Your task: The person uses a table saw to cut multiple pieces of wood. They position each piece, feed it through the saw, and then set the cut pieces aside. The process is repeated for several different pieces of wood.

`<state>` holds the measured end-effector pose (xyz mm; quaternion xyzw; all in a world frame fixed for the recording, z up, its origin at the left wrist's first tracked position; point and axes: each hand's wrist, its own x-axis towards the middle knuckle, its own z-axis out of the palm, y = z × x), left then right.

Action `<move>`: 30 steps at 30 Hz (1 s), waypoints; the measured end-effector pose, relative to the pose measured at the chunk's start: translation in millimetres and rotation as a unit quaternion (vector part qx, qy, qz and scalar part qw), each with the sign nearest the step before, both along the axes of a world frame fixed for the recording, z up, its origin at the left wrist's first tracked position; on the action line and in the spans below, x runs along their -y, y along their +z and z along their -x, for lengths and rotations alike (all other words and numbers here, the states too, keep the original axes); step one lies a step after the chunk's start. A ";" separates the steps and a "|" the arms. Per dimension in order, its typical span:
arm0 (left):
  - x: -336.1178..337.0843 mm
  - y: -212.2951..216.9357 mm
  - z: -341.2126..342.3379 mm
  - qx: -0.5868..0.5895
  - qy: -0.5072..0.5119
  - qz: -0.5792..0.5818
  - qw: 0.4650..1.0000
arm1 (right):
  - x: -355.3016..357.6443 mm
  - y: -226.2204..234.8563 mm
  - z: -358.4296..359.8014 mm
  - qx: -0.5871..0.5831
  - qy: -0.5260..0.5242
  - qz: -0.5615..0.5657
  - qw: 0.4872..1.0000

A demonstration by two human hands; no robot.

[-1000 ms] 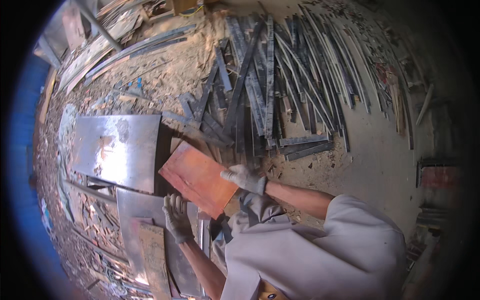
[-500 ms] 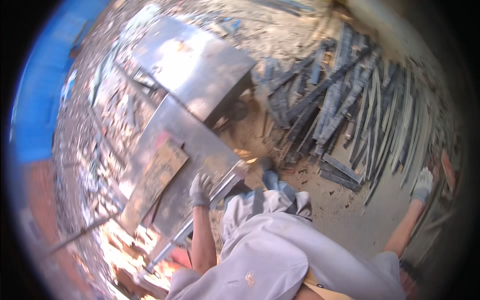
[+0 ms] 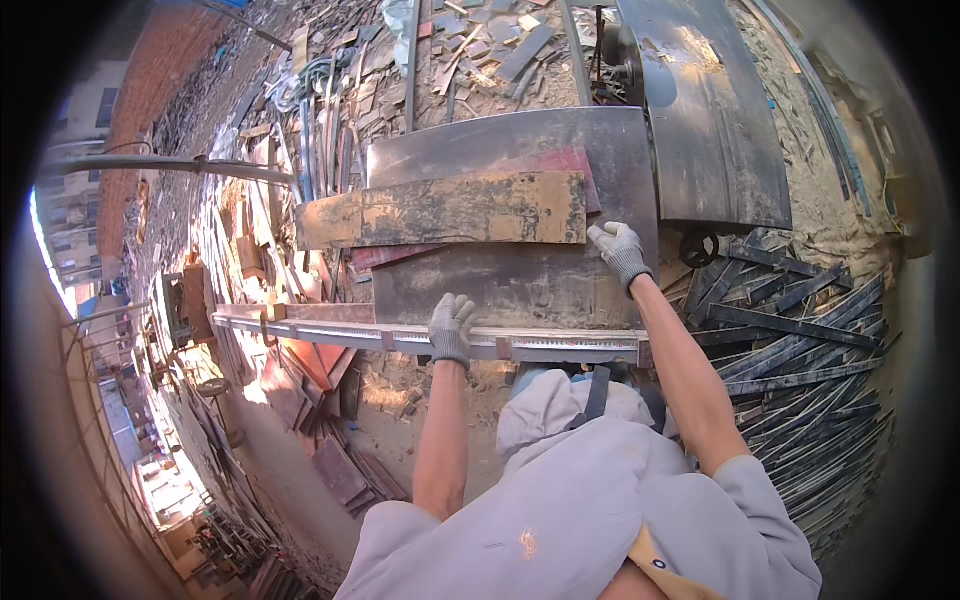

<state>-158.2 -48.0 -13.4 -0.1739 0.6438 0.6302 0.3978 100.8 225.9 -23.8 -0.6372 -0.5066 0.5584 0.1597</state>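
A worker's gloved left hand (image 3: 451,328) clamps a long metal straightedge (image 3: 430,340) across a grey steel sheet's (image 3: 520,285) near edge, while the gloved right hand (image 3: 618,250), fingers pressed flat at three o'clock, apparently steadies a rusty yellow plate (image 3: 445,210) lying on top.

A rusty plank (image 3: 445,210) lies on the metal sheet (image 3: 520,285), behind the long rail (image 3: 420,338).

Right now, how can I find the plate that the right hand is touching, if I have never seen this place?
Find the big grey steel sheet in the middle of the scrapyard ground, just ahead of the person. On top of it lies a long rusty yellow-brown plate, with the gloved right hand at its right end. Only this plate is flaking yellow; its neighbours are bare grey or reddish metal.
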 end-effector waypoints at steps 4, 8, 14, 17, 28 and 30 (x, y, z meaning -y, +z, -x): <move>14.9 -4.1 30.0 0.015 0.047 0.008 0.999 | -10.7 -6.0 53.3 0.057 0.086 0.003 0.995; -12.0 -4.5 48.4 0.020 0.046 -0.007 0.999 | 10.6 9.2 64.2 -0.065 0.025 0.107 0.992; -81.5 12.4 113.8 0.031 0.088 -0.153 0.984 | 16.8 67.7 59.3 -0.171 0.074 0.171 0.968; -116.9 16.1 143.2 0.008 0.100 -0.139 0.985 | -5.9 76.1 40.3 -0.213 -0.017 0.352 0.911; -87.0 -15.5 92.6 -0.018 0.085 -0.038 0.996 | -28.5 32.6 -29.8 0.012 0.130 0.197 0.972; -51.7 -21.4 54.0 -0.007 0.081 -0.024 0.996 | -20.1 24.8 -43.0 0.088 0.157 0.119 0.976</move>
